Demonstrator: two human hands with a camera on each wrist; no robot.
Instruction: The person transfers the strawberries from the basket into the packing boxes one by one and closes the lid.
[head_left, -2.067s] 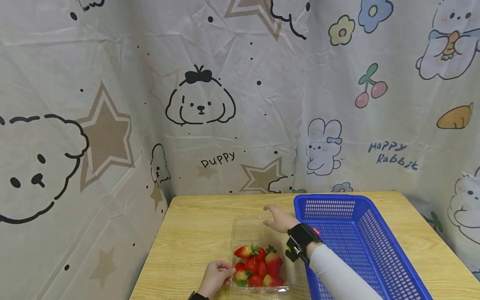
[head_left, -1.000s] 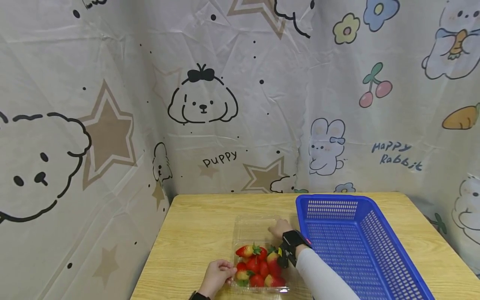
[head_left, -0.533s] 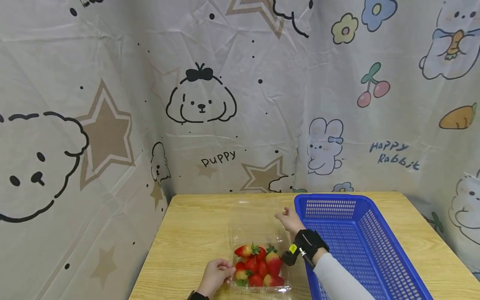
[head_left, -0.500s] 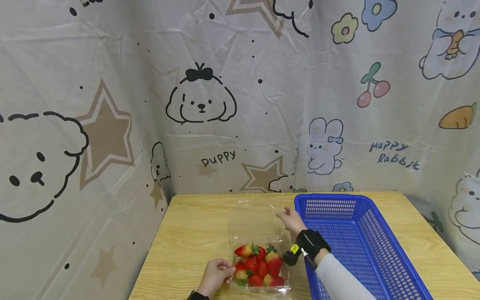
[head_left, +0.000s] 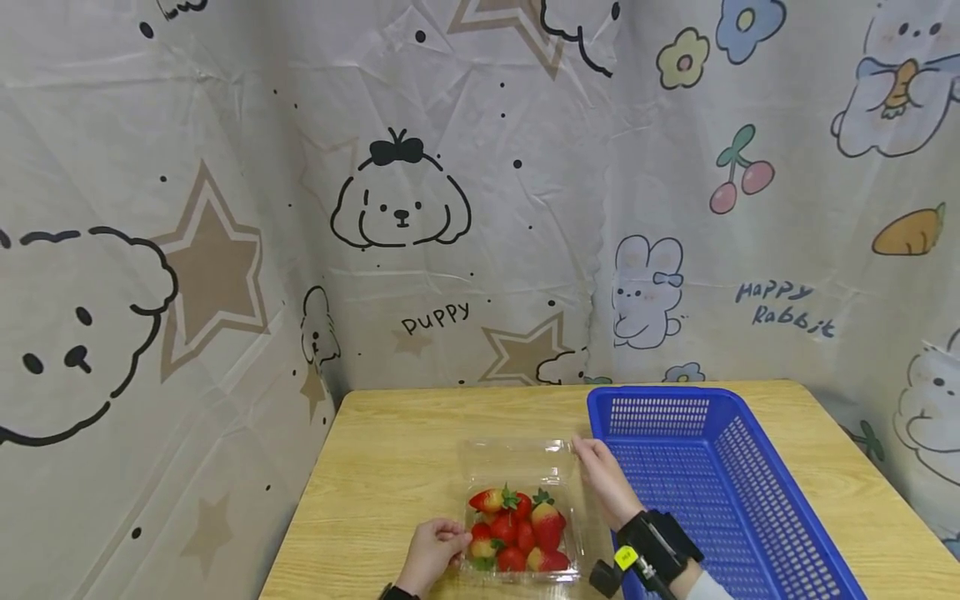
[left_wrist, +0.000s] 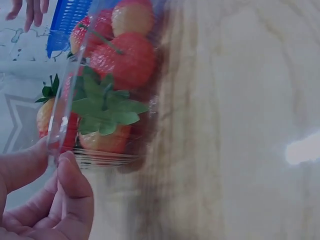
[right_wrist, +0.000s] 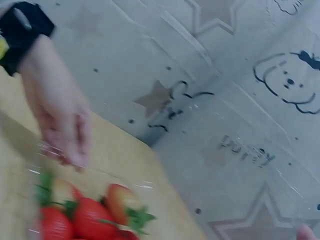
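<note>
A clear plastic clamshell box (head_left: 573,546) full of red strawberries (head_left: 504,529) stands on the wooden table in the head view. Its hinged clear lid (head_left: 510,455) is raised at a slant over the box's far side. My left hand (head_left: 432,552) pinches the box's left rim between thumb and forefinger; the left wrist view shows this grip close up, beside a green strawberry leaf cap (left_wrist: 104,100). At the lid's upper right corner, my right hand (head_left: 606,479) holds the edge with its fingertips. Only a fingertip of it appears in the right wrist view.
Right of the box stands a large blue plastic basket (head_left: 712,500) with slotted walls, close beside my right forearm. A printed curtain (head_left: 525,250) hangs behind and left of the wooden table (head_left: 390,467).
My right hand has come down to the lid, taken its edge, and lifted it off the flat position. It has since swung the lid toward me. The left hand has stayed put.
</note>
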